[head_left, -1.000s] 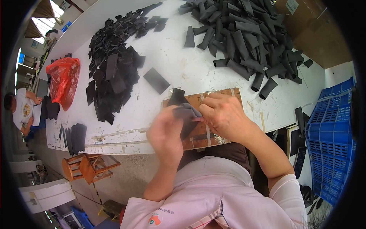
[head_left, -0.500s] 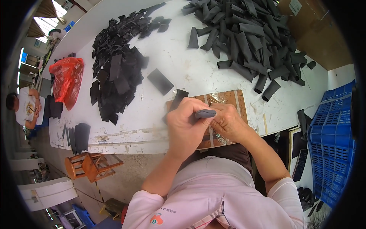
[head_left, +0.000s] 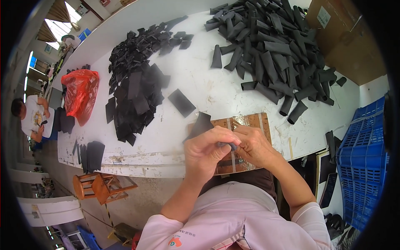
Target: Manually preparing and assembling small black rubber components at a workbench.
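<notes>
My left hand [head_left: 207,152] is closed around a small dark grey foam tube [head_left: 227,146], whose end shows between thumb and fingers. My right hand [head_left: 257,146] meets it from the right, its fingers pinched together against the tube's end; exactly what they grip is hidden. Both hands hover over a brown board [head_left: 264,129] with clear tape across it. A flat black foam piece [head_left: 203,121] lies just beyond my left hand, overlapping the board's left side. Farther off, a single flat rectangular piece [head_left: 181,103] rests on the white table [head_left: 212,89].
A heap of flat black pieces [head_left: 135,93] covers the table's left; a pile of rolled foam tubes [head_left: 266,54] lies back right by a cardboard box [head_left: 337,37]. Blue crates [head_left: 362,162] stand at right. A red plastic bag [head_left: 81,96], wooden stools [head_left: 102,187] and another person [head_left: 35,116] are left.
The view has shifted slightly, so the table sits lower and further right. My left fingers have moved over the tube, and less of its end shows now. Both hands remain together.
</notes>
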Tool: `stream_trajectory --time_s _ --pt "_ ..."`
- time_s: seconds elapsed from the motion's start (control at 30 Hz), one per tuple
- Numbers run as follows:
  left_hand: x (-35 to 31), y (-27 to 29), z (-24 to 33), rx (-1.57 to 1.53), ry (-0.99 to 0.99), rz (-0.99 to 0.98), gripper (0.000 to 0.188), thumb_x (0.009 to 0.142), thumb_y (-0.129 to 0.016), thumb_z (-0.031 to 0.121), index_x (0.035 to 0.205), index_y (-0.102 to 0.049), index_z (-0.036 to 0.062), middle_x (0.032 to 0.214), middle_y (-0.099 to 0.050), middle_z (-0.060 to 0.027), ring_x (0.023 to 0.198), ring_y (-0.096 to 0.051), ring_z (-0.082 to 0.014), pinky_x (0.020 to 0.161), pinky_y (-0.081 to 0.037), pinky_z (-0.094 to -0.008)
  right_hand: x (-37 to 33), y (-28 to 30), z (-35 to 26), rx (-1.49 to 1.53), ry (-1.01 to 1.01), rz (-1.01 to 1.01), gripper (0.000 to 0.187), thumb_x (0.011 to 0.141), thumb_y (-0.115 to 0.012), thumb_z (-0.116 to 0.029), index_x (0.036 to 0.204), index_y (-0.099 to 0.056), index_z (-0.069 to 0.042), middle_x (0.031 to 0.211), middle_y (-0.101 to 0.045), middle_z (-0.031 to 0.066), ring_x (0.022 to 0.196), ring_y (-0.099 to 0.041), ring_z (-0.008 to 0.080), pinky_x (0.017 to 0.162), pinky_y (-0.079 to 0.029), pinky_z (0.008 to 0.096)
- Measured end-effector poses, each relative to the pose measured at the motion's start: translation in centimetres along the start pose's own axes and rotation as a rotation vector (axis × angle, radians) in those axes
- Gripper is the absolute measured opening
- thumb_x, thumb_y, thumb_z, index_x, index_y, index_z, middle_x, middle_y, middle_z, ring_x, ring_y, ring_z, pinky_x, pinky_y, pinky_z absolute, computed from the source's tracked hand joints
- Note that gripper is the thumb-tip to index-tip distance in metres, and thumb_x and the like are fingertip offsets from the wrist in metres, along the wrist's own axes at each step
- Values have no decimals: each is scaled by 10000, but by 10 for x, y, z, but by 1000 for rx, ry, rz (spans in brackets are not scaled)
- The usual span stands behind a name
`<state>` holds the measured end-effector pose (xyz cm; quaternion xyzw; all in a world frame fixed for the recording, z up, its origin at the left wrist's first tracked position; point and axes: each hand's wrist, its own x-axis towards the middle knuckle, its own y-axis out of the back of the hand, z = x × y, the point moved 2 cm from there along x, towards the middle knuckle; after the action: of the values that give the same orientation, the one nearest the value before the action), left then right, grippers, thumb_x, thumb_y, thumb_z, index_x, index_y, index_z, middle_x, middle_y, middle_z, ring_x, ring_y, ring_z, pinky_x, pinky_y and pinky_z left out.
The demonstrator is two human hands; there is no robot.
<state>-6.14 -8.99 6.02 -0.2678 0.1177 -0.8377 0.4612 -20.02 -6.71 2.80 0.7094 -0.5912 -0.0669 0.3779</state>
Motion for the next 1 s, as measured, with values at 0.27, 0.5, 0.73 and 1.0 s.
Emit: stream_trajectory --time_s 0.27,0.5,0.73,1.0 --pt "-1 -1 0 329 -5 95 109 736 -637 26 818 -586 -23 768 -606 -131 734 -549 -169 679 -456 -277 -9 -19 12 108 18 60 73 748 -541 -92 771 -505 -33 687 -500 123 674 -512 309 549 -421 388" --pt "-3 -4 10 176 -101 57 92 767 -586 -43 858 -574 -34 830 -589 -112 758 -541 -148 680 -445 -244 0 3 -9 15 -65 -46 89 748 -556 -106 769 -503 -38 693 -499 112 686 -509 310 554 -418 391" --pt "0 -2 7 368 -18 94 103 749 -636 39 799 -573 -26 751 -609 -145 728 -563 -189 669 -460 -283 -9 -19 13 52 5 20 85 720 -558 -76 773 -500 -44 668 -491 106 657 -507 300 540 -420 385" --pt "-8 13 21 -121 -158 400 147 840 -533 108 864 -557 -36 861 -596 -167 816 -542 -230 798 -399 -334 13 16 -31 -94 50 80 198 686 -644 -159 673 -498 -25 628 -500 87 611 -526 248 484 -419 351"
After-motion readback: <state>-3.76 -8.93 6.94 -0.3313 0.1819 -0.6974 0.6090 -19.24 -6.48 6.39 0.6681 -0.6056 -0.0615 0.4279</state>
